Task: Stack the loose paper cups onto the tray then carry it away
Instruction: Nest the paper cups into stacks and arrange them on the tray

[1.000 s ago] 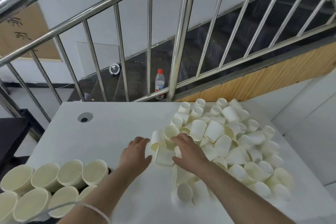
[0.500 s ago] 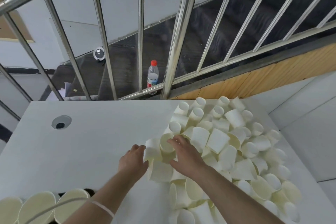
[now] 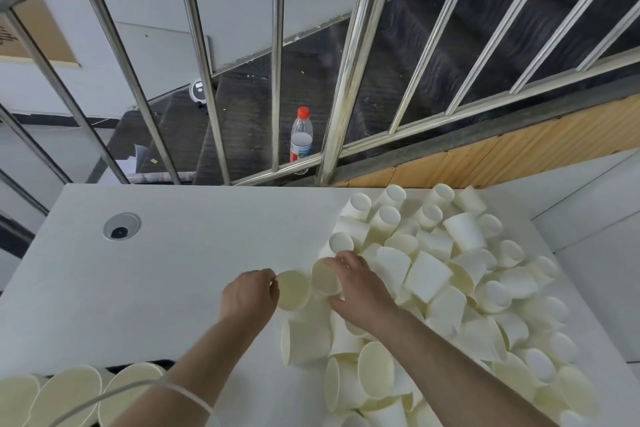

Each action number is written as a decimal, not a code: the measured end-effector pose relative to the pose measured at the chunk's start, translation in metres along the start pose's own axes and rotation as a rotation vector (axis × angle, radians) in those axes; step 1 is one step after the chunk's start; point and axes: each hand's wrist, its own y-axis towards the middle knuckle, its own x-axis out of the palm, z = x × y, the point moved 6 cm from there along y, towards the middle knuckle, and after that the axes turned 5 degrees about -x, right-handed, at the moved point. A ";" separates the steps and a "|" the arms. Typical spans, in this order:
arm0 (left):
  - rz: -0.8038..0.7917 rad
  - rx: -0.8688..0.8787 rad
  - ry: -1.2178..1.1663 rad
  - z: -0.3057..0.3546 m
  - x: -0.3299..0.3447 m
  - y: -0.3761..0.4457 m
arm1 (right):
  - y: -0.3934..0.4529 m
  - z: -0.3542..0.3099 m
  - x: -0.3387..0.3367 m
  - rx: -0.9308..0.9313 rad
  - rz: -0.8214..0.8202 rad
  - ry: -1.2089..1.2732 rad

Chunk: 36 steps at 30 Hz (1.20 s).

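- Left hand [image 3: 250, 296]: fingers curled, pinching the rim of a cup [image 3: 293, 289] that lies on its side, mouth facing us, at the near-left edge of the pile.
- Right hand [image 3: 360, 288]: fingers bent over a second cup [image 3: 325, 277] right beside the first, gripping it from the right, it seems; the two cups are touching or nearly so.
- Looks like one is about to go inside the other, but no nesting yet.
- Outward: the pile of loose cups [image 3: 450, 281] sprawls across the right half of the white table [image 3: 180, 253], tipped every which way.
- Bottom left, a cluster of open cups [image 3: 62, 395] stands off the table edge; the tray under them is hidden.
- Judgement: early going. Most cups are unstacked, and carrying is a long way off.
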 end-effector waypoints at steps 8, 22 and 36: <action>-0.091 -0.121 0.022 -0.008 -0.008 0.007 | 0.016 -0.002 0.008 0.007 -0.119 -0.032; -0.044 0.113 0.042 0.009 0.000 -0.004 | 0.027 -0.002 0.021 -0.006 -0.118 0.013; -0.070 0.202 0.003 0.025 -0.002 -0.013 | 0.007 -0.014 0.004 0.020 0.038 0.119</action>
